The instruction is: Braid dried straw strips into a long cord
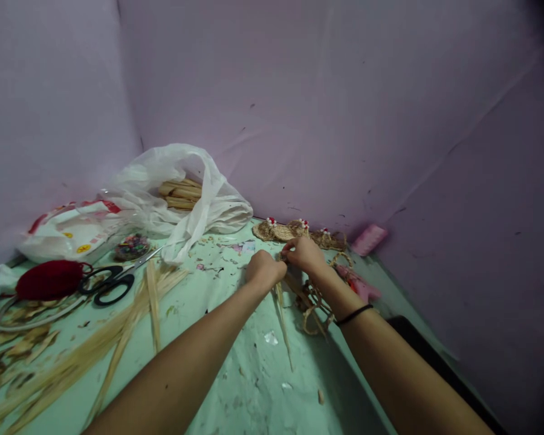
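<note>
My left hand is closed, its fingers curled around strands of dried plant fibre that hang down toward the table. Close against it, my right hand pinches at the same fibre, thumb and fingertips together. The exact spot where the fingers meet is partly covered. Under my right wrist lie braided fibre loops. Just behind the hands, several small woven fibre pieces with red and white beads rest along the wall.
On the left are black-handled scissors, red yarn, long fibre strips and a container of beads. A white plastic bag holds fibre bundles. A pink block stands by the right wall. Scraps litter the green tabletop.
</note>
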Action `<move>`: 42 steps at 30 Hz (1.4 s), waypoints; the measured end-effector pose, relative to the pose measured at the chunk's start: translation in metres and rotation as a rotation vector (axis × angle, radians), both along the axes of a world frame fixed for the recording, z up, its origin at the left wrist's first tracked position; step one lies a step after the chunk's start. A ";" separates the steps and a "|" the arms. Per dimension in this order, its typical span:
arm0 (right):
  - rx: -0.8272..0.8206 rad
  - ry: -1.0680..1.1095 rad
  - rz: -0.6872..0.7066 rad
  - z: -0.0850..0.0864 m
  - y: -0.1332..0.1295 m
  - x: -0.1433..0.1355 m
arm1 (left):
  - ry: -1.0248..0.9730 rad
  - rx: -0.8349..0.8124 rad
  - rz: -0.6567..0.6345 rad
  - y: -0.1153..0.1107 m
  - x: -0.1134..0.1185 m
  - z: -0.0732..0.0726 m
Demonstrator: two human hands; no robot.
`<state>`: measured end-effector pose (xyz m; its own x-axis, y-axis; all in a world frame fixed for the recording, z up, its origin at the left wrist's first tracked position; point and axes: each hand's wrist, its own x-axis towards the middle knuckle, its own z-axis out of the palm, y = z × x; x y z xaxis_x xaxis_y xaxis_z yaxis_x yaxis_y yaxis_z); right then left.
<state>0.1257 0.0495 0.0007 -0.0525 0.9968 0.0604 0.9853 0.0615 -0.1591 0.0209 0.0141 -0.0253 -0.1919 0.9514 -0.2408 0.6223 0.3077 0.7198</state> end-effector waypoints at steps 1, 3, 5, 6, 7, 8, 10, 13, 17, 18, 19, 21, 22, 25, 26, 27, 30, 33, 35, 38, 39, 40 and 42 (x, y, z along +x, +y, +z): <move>0.017 -0.031 0.026 0.002 -0.001 -0.001 | -0.001 0.002 -0.005 0.000 0.000 0.000; 0.033 -0.103 0.103 0.003 -0.002 -0.003 | -0.006 0.011 -0.013 0.000 -0.001 0.001; 0.026 -0.174 0.177 0.001 -0.003 -0.003 | -0.007 0.015 -0.017 -0.001 -0.002 0.002; 0.021 -0.199 0.203 -0.001 -0.003 -0.002 | -0.005 0.016 -0.018 -0.001 -0.002 0.002; 0.021 -0.202 0.227 -0.004 -0.004 0.000 | 0.000 0.016 -0.018 -0.002 -0.002 0.002; 0.023 -0.178 0.241 -0.007 -0.005 0.002 | 0.010 0.015 -0.018 -0.002 -0.003 0.003; 0.010 -0.043 0.238 -0.015 -0.006 0.009 | 0.046 0.033 -0.042 -0.003 -0.004 0.002; -0.045 0.237 0.151 -0.026 -0.004 0.016 | 0.121 0.107 -0.162 -0.004 -0.007 -0.001; -0.062 0.369 0.057 -0.034 -0.001 0.016 | 0.221 0.171 -0.308 -0.006 -0.011 -0.001; -0.049 0.370 0.045 -0.035 -0.001 0.015 | 0.243 0.174 -0.334 -0.006 -0.012 0.000; -0.032 0.369 0.035 -0.035 -0.002 0.014 | 0.264 0.176 -0.358 -0.007 -0.012 0.002; 0.003 0.370 0.022 -0.035 -0.004 0.012 | 0.301 0.183 -0.390 -0.009 -0.011 0.005; 0.019 0.372 0.017 -0.034 -0.005 0.012 | 0.316 0.188 -0.395 -0.010 -0.010 0.006; 0.038 0.376 -0.026 -0.033 -0.004 0.011 | 0.340 0.204 -0.372 -0.014 -0.008 0.006; 0.027 0.374 -0.046 -0.032 -0.003 0.011 | 0.340 0.206 -0.356 -0.015 -0.007 0.005; 0.010 0.371 -0.064 -0.031 -0.001 0.011 | 0.338 0.207 -0.335 -0.017 -0.006 0.003; -0.039 0.375 -0.094 -0.031 0.006 0.010 | 0.332 0.212 -0.266 -0.018 -0.005 -0.001; -0.044 0.377 -0.122 -0.033 0.010 0.009 | 0.329 0.212 -0.251 -0.017 -0.005 -0.003; -0.026 0.373 -0.126 -0.034 0.008 0.008 | 0.325 0.199 -0.281 -0.015 -0.005 -0.002; 0.008 0.388 -0.106 -0.036 0.002 0.007 | 0.346 0.197 -0.347 -0.013 -0.006 0.002; 0.011 0.398 -0.099 -0.035 0.000 0.007 | 0.360 0.202 -0.363 -0.013 -0.007 0.003; 0.012 0.408 -0.094 -0.035 -0.001 0.006 | 0.374 0.205 -0.375 -0.013 -0.007 0.004; 0.007 0.428 -0.093 -0.035 0.000 0.007 | 0.389 0.204 -0.389 -0.013 -0.008 0.005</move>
